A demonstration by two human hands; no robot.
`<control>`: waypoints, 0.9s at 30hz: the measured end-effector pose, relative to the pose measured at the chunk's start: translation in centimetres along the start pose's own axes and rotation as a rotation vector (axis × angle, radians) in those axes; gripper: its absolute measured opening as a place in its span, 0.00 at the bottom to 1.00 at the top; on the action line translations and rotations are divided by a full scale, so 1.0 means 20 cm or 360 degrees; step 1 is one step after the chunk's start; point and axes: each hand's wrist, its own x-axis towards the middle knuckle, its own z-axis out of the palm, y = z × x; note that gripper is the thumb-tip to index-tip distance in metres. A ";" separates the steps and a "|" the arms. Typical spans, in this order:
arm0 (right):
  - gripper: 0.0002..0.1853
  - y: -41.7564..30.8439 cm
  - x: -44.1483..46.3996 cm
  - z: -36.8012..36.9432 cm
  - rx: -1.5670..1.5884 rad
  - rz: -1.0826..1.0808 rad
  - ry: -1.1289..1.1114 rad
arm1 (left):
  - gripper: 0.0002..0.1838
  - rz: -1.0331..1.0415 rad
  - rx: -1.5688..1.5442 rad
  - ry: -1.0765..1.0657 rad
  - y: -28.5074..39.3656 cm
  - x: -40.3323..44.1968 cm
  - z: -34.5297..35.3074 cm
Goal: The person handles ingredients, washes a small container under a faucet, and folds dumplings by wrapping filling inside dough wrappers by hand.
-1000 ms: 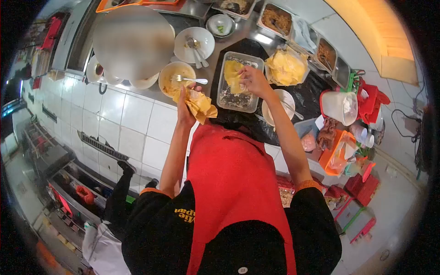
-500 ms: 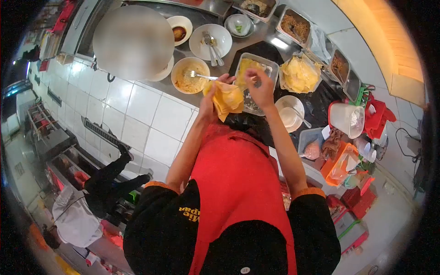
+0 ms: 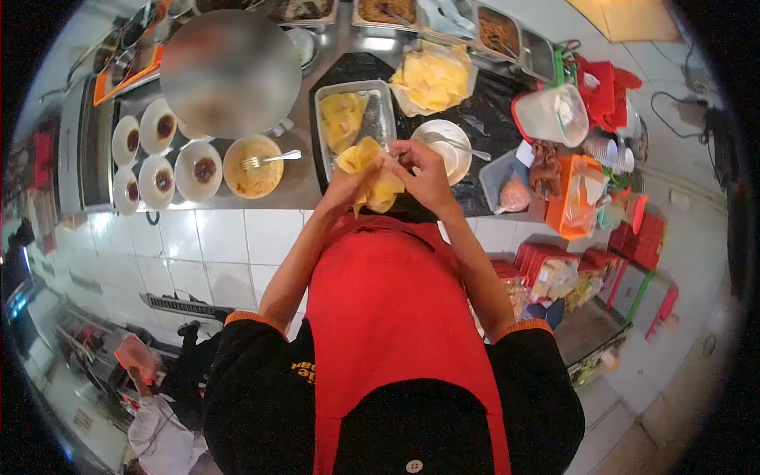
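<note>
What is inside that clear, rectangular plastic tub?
The tub shows yellow sheets and whitish patches. The left hand and held yellow sheets partly cover its near end, hiding anything beneath.

We see the counter (image 3: 378, 44) brightly lit, glare flashing off its steel and off the floor tiles (image 3: 101, 228). A round blur veils the upper left; fisheye bends the edges into black, and grain speckles the sleeves (image 3: 532, 376).
</note>
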 end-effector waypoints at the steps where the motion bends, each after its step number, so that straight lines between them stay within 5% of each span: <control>1: 0.17 0.04 -0.01 -0.06 0.0001 0.0007 0.0028 | 0.23 -0.0072 0.0284 0.0024 -0.02 0.01 -0.02; 3: 0.19 0.13 -0.04 -0.18 -0.0686 -0.0294 0.0246 | 0.21 0.0038 0.0214 0.0111 -0.09 0.04 -0.04; 8: 0.26 0.48 -0.18 -0.31 -0.1784 -0.0075 0.0383 | 0.19 0.0119 0.0119 0.0266 -0.04 0.04 -0.02; 15: 0.22 0.10 -0.17 -0.21 -0.0947 -0.0558 0.0470 | 0.21 0.0127 0.0468 0.0218 0.06 -0.02 0.09; 23: 0.20 -0.11 -0.04 -0.10 -0.0886 -0.0818 0.0140 | 0.21 0.0204 0.0439 0.0059 0.05 -0.03 0.13; 25: 0.20 -0.12 -0.04 -0.10 -0.0571 -0.0642 0.0096 | 0.20 -0.0046 0.0214 0.0123 0.10 -0.06 0.15; 27: 0.20 -0.12 -0.05 -0.09 -0.0260 -0.0466 0.0055 | 0.20 0.0046 0.0117 0.0189 0.07 -0.04 0.14</control>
